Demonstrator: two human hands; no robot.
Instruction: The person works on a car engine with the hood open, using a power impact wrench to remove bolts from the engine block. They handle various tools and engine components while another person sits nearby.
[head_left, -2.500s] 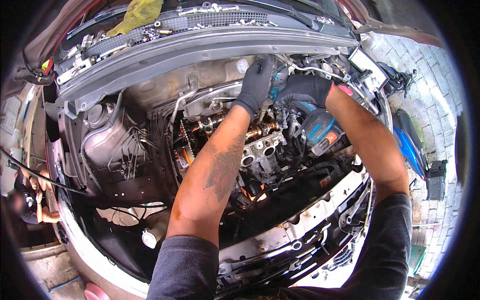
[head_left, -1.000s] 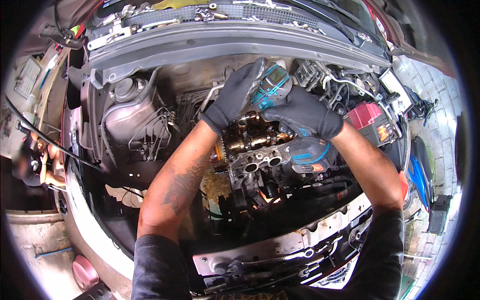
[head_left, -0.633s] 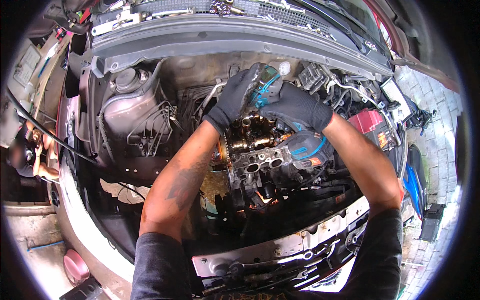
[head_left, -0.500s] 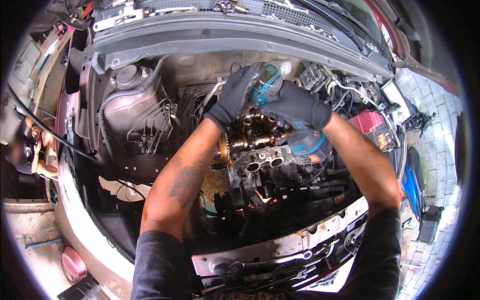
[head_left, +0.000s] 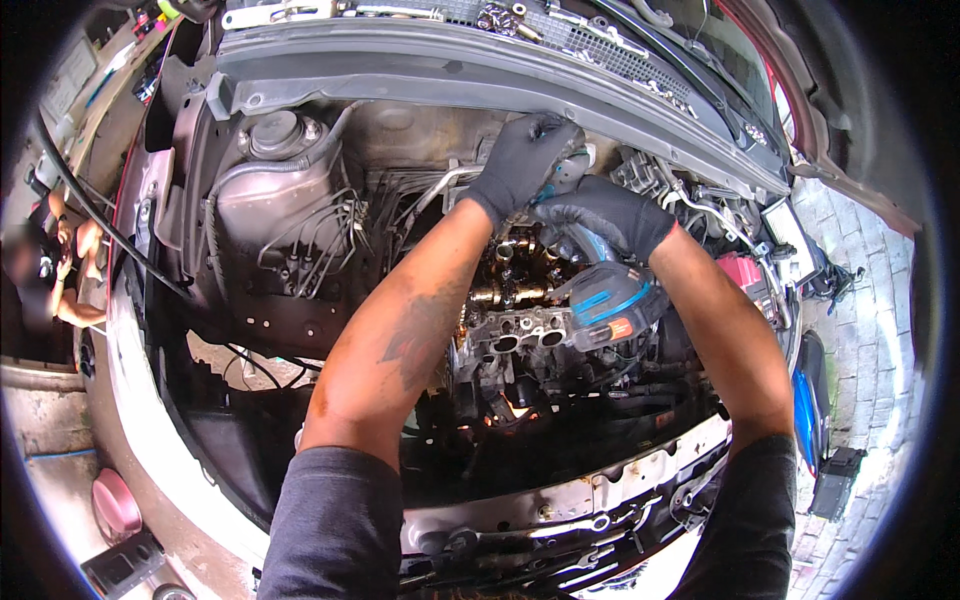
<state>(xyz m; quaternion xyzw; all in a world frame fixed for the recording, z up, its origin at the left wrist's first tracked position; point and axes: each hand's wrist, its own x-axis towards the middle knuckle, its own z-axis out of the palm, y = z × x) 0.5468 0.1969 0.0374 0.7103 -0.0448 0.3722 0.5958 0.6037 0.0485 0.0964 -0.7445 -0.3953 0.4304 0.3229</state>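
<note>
Both my hands wear dark work gloves and are over the opened engine (head_left: pixel 510 295). My right hand (head_left: pixel 615 215) is wrapped round the handle of a cordless power driver (head_left: pixel 610 305), grey with teal trim. Its battery base juts toward me, over the engine's right side. My left hand (head_left: pixel 525 160) is closed over the far end of the driver's head and covers much of it. Whatever bit or socket sits at its nose is hidden. Below the hands, the uncovered shafts and the ports along the near edge of the cylinder head (head_left: pixel 530 335) are visible.
Several wrenches (head_left: pixel 600 525) lie along the front crossmember. Loose parts and tools (head_left: pixel 510 20) rest on the cowl at the back. A strut tower (head_left: pixel 280 140) rises at left, near metal lines. Another person (head_left: pixel 60 260) sits at far left. A pink basin (head_left: pixel 117 500) stands below.
My left hand has shifted over the driver's head, hiding more of it. The driver has tilted, and its battery base shows more fully. The whole view has turned slightly.
</note>
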